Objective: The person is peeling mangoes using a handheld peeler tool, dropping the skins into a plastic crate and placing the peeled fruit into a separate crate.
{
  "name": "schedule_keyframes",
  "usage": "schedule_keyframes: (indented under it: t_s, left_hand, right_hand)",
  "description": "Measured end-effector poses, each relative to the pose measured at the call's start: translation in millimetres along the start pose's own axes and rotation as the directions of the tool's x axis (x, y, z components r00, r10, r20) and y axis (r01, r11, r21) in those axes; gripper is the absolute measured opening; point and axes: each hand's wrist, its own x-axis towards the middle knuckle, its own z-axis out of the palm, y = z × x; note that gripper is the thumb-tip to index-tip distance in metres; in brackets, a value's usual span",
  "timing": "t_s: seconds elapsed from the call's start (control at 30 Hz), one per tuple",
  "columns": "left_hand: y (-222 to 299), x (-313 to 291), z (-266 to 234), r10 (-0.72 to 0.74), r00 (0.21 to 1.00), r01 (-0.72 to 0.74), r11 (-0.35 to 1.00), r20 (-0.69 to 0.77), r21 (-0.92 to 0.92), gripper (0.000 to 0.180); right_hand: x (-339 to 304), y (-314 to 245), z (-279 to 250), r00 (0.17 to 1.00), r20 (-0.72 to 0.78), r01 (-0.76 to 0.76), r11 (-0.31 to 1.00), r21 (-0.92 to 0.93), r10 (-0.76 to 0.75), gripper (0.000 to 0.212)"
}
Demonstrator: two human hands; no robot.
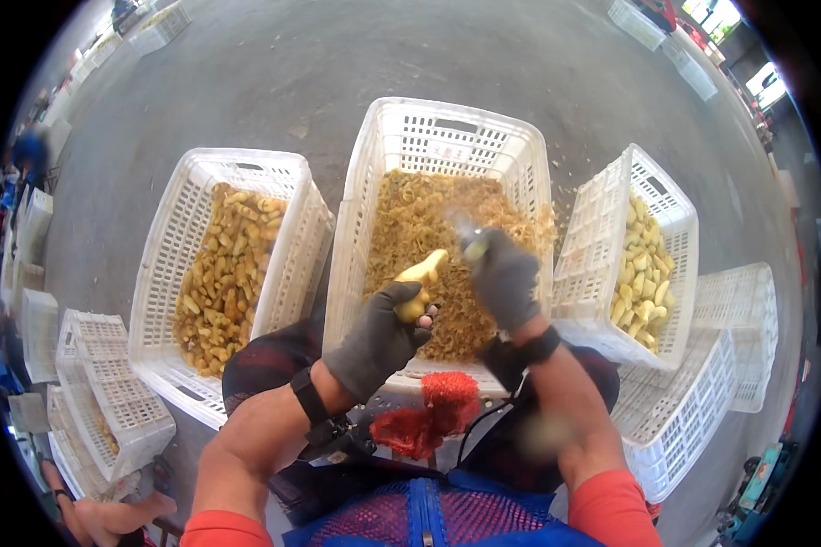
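Note:
My left hand (380, 339), in a dark grey glove with bare fingertips, is closed round a knobbly pale-yellow piece of ginger (422, 273). My right hand (504, 278), gloved too, grips a peeler (465, 228) whose metal end is smeared by motion, just right of the ginger and apart from it. Both hands are above a white crate (347, 273) with a thick layer of brown peelings (410, 205). Brownish ginger pieces (228, 264) fill much of the white crate (161, 246) on the left. Cleaner, yellow ginger pieces (643, 278) lie in the crate (593, 246) on the right.
A red netted cloth (429, 415) lies between my knees, near a black cable. More white crates (109, 392) stand at the lower left, and others (693, 392) under and beside the right crate. Another person's arm (109, 515) shows at the lower left. Grey floor (319, 64) stretches beyond.

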Motion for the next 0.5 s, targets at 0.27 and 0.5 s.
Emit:
schedule_keyframes:
  t_s: [0.27,0.5]
  left_hand:
    - [19.8,-8.6,-3.6,0.012,0.997,-0.012,1.0,0.072,-0.005,0.028]
    - [17.8,-5.4,-10.5,-0.051,0.989,0.053,0.998,0.14,-0.014,0.026]
  right_hand:
    - [26.1,-4.6,-34.4,0.628,0.399,-0.693,0.246,0.678,0.668,0.014]
    - [11.8,-24.1,-21.0,0.905,0.342,-0.411,0.723,0.556,0.252,0.015]
